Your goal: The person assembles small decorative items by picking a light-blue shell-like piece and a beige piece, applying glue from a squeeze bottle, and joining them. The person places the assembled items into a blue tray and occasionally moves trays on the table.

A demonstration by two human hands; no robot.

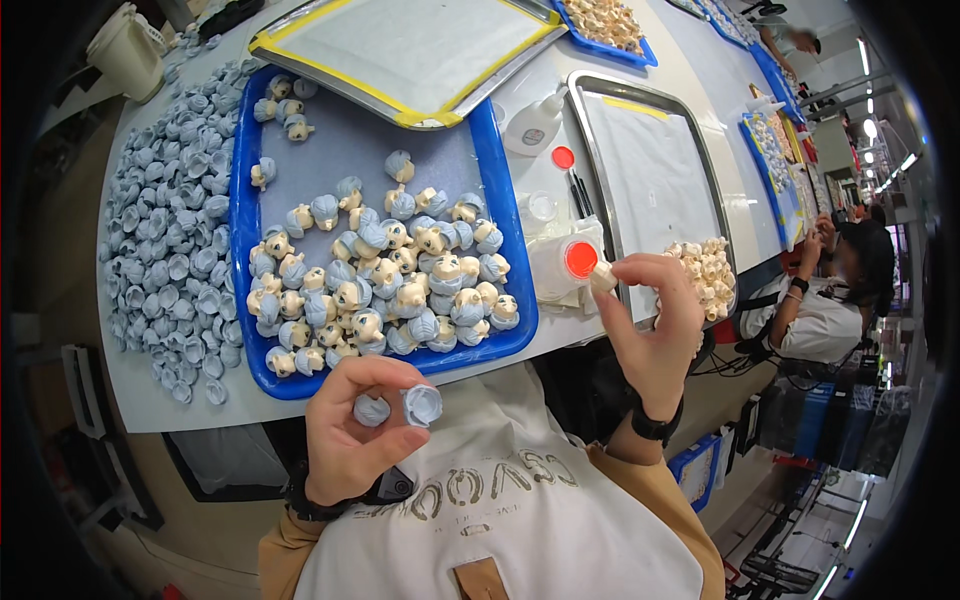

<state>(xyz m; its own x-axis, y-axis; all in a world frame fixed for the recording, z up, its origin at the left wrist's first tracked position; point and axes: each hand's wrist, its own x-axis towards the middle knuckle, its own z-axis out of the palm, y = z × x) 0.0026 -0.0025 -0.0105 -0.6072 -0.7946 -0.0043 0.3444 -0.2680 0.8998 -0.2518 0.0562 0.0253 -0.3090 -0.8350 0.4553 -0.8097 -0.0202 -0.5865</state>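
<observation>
In my left hand point(345, 430), near the table's front edge, are two blue-grey doll hair pieces: a hollow cap point(423, 404) between thumb and fingertips, and another hair piece point(371, 411) against the fingers. My right hand point(655, 320) pinches a small cream doll head piece point(602, 277) between thumb and forefinger, beside a white jar with a red top point(580, 259). To the right, more cream head pieces point(705, 275) lie heaped at the near end of a metal tray point(590, 125). Doll heads with blue-grey hair point(410, 295) fill much of a blue tray point(243, 220).
A wide pile of loose hair caps point(170, 240) covers the table's left side. Another metal tray point(420, 118) overlaps the blue tray's far end. A white squeeze bottle point(535, 125) and dark thin tools point(580, 192) stand between the trays. Another person point(815, 310) sits at the right.
</observation>
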